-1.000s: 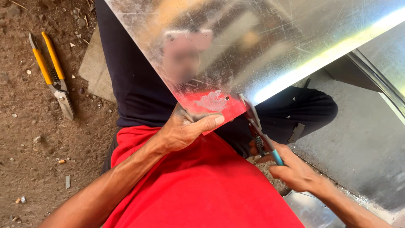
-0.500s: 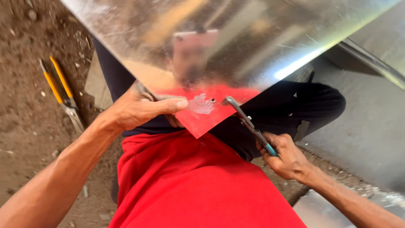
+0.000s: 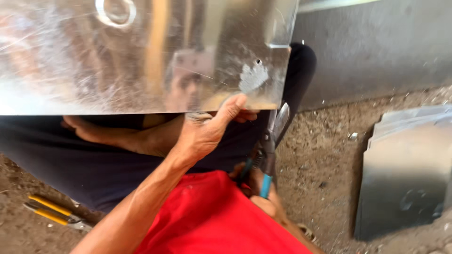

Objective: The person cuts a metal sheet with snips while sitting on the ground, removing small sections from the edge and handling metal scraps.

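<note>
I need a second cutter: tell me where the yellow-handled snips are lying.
In the head view, the yellow-handled snips lie on the dirt ground at the lower left, beside the person's dark trouser leg and left of the left hand gripping the metal sheet.

A single head-worn camera looks steeply down along the person's own body, close in. A shiny metal sheet [image 3: 141, 56] fills the upper left and centre of the frame, very near the lens. The left hand [image 3: 207, 129] sits at mid-frame, the right hand [image 3: 263, 200] lower centre, with the red shirt [image 3: 212, 221] at the bottom edge. Dirt ground [image 3: 320, 164] shows at right and lower left. With only one view, none overlaps another
</note>
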